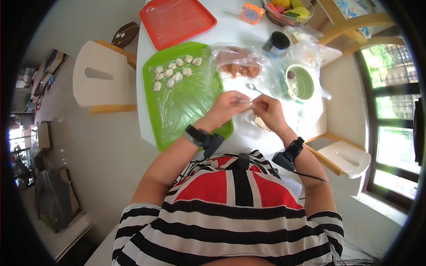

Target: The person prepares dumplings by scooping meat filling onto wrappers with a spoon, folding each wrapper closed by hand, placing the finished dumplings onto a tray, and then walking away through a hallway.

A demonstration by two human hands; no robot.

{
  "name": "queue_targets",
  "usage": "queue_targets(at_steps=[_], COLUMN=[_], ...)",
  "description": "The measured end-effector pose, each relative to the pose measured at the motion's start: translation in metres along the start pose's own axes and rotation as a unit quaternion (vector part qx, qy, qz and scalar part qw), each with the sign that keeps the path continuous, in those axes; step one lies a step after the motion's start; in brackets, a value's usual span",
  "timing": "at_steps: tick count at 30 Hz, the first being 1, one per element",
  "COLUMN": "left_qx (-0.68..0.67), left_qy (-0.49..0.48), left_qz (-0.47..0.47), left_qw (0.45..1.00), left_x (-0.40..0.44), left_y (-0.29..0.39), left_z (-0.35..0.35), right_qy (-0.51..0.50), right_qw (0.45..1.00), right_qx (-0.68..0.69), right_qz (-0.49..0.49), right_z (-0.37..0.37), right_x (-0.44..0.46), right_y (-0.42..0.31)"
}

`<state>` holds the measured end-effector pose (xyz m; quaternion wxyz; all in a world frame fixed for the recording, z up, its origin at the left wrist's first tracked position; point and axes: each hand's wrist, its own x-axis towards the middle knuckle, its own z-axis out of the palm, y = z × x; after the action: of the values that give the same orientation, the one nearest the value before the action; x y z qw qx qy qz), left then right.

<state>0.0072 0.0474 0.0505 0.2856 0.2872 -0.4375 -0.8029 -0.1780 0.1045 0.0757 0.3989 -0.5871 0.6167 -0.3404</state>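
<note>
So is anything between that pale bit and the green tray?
Only the left hand, which pinches the pale bit; nothing else visible stands before the green tray. The dumplings sit at its far end.

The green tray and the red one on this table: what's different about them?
The green tray carries a cluster of small pale lumps; on the red tray, only a shiny, film-like surface shows.
The green tray lies nearer the person, partly behind the left arm; the red tray lies beyond it, cut off by the picture's top edge.
Both have rounded corners and lie flat.
</note>
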Motion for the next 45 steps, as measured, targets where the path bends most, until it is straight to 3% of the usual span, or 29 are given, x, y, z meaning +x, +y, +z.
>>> queue_targets(at_steps=[2,4,5,7,15,17,18,20,21,22,23,24,25,27,28,30,34,36,37,39,40,42,45], left_qx=[-0.014,0.109,0.107,0.160,0.153,0.143,0.126,0.109,0.076,0.043,0.042,0.021,-0.001,0.005,0.010,0.045,0.127,0.131,0.135,0.141,0.147,0.148,0.138], left_qy=[0.015,0.050,0.053,0.072,0.108,0.118,0.126,0.137,0.136,0.135,0.136,0.128,0.119,0.107,0.096,0.107,0.139,0.154,0.170,0.210,0.249,0.267,0.279], left_qz=[0.020,0.082,0.082,0.123,0.138,0.142,0.139,0.138,0.103,0.067,0.067,0.045,0.023,0.003,-0.018,-0.009,0.039,0.062,0.083,0.127,0.168,0.194,0.196], left_qw=[1.000,0.989,0.989,0.977,0.973,0.972,0.974,0.975,0.982,0.988,0.988,0.991,0.993,0.994,0.995,0.993,0.981,0.977,0.973,0.959,0.943,0.932,0.930], left_x=[-0.003,-0.007,-0.009,-0.015,-0.040,-0.044,-0.047,-0.052,-0.056,-0.059,-0.061,-0.063,-0.064,-0.067,-0.069,-0.072,-0.073,-0.074,-0.074,-0.072,-0.071,-0.071,-0.075], left_y=[-0.005,-0.007,-0.008,-0.005,0.002,0.004,0.006,0.012,0.015,0.017,0.019,0.021,0.022,0.023,0.023,0.021,0.010,0.005,0.001,-0.009,-0.013,-0.017,-0.014], left_z=[-0.005,-0.009,-0.012,-0.020,-0.046,-0.051,-0.053,-0.060,-0.064,-0.067,-0.069,-0.071,-0.072,-0.077,-0.080,-0.083,-0.086,-0.086,-0.086,-0.086,-0.087,-0.091,-0.101], right_qy=[-0.030,-0.029,-0.022,-0.035,-0.073,-0.104,-0.104,-0.026,-0.042,-0.044,-0.015,0.015,0.015,0.027,0.025,-0.021,-0.013,0.042,0.042,0.034,0.033,0.023,0.006], right_qw=[0.973,0.959,0.942,0.937,0.915,0.831,0.833,0.882,0.946,0.946,0.992,0.979,0.979,0.929,0.928,0.930,0.941,0.976,0.976,0.998,0.999,0.931,0.915], right_qx=[0.202,0.245,0.286,0.301,0.353,0.499,0.497,0.432,0.307,0.306,0.116,-0.080,-0.080,-0.176,-0.176,-0.205,-0.168,-0.102,-0.103,0.040,0.040,0.328,0.350], right_qz=[0.105,0.138,0.172,0.172,0.181,0.221,0.220,0.188,0.096,0.095,-0.046,-0.185,-0.185,-0.326,-0.328,-0.306,-0.295,-0.187,-0.189,0.016,0.015,0.156,0.202], right_z=[0.006,0.014,0.019,0.029,0.054,0.067,0.072,0.085,0.087,0.089,0.089,0.088,0.088,0.087,0.087,0.090,0.106,0.120,0.128,0.142,0.149,0.160,0.167], right_x=[0.004,0.006,0.007,0.011,0.030,0.034,0.033,0.027,0.026,0.025,0.024,0.023,0.023,0.027,0.027,0.027,0.028,0.028,0.029,0.034,0.037,0.043,0.052], right_y=[0.005,-0.004,-0.008,-0.012,-0.019,-0.007,-0.015,-0.034,-0.037,-0.040,-0.044,-0.048,-0.050,-0.053,-0.052,-0.052,-0.050,-0.045,-0.041,-0.034,-0.033,-0.032,-0.034])
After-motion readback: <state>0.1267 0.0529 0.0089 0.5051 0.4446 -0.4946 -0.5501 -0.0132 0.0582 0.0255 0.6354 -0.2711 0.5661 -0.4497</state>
